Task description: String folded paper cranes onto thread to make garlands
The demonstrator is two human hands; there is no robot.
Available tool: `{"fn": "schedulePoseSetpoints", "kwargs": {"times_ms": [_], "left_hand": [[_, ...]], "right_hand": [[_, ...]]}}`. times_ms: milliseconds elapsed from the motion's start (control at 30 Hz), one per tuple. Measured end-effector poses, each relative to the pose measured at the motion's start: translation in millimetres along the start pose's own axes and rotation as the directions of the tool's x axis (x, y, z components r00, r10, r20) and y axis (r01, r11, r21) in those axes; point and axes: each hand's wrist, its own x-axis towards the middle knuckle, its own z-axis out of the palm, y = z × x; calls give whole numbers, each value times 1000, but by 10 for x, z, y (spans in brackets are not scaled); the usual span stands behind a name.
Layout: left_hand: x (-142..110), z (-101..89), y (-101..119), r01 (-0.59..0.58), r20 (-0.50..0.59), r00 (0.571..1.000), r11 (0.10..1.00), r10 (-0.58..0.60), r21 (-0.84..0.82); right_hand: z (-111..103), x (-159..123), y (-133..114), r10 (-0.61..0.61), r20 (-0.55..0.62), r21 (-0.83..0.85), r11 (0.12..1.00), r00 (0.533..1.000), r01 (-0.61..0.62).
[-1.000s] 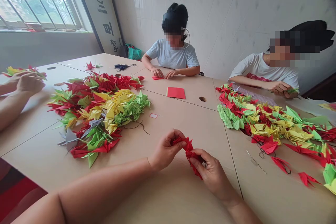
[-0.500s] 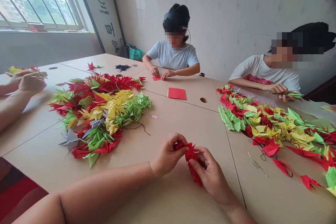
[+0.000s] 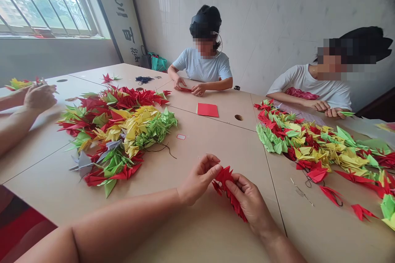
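Bundle of folded red paper (image 3: 236,204), pinched in right hand (image 3: 252,202), with unclear grip from left hand (image 3: 197,181) near top, probably light, crushable, best held mid-length.

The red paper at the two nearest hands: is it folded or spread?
Folded. The red paper shows pointed tips bunched in a row; the right hand grips it, the left hand is at its upper end.

There are two multicoloured folded-paper heaps (image 3: 135,129), one square red paper stack (image 3: 207,110), one red-bordered white label (image 3: 181,137), apparently one red folded-paper strand (image 3: 235,204).
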Motion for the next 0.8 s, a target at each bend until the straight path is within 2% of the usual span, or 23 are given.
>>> {"fn": "schedulePoseSetpoints", "kwargs": {"times_ms": [100,233,333,633,800], "left_hand": [[19,-42,-3,74,58,996,997,-72,-22],[41,-75,-58,222,248,946,975,-207,-31],[45,-70,-87,266,294,924,963,-244,-38],[91,-98,-25,179,66,982,983,-177,-35],[65,-52,-30,-1,-20,1000,1000,1,4]], "right_hand": [[-31,12,-16,-3,-55,108,994,998,9],[-61,15,-10,35,-123,173,985,992,-13],[-68,9,-6,59,-138,181,983,989,-34],[-83,24,-11,55,-183,157,987,982,-25],[-69,26,-12,55,-168,123,992,984,-35]]}}
